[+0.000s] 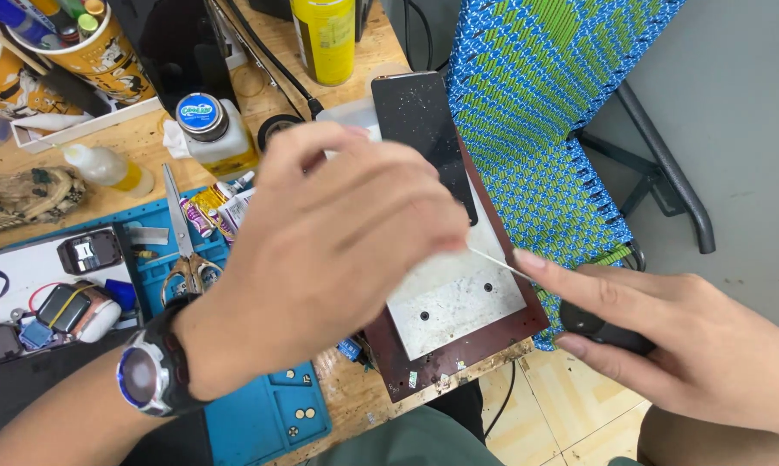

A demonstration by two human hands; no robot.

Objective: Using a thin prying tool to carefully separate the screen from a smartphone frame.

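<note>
My left hand (338, 259), with a wristwatch (148, 375) on the wrist, hovers over a metal plate (458, 298) set on a dark brown base (458, 354), its fingers curled around one end of a thin wire (493, 261). My right hand (665, 332) pinches the wire's other end and grips a small black object (601, 330) underneath. A black phone (424, 129), speckled with dust, lies on the plate's far end, partly hidden by my left hand.
A blue work mat (269, 414) holds scissors (182, 246) and small parts. A white bottle with a blue cap (208, 129), a yellow can (325, 39), cups of tools (87, 43) and small devices (83, 306) crowd the wooden bench. A blue-green woven chair (536, 103) stands to the right.
</note>
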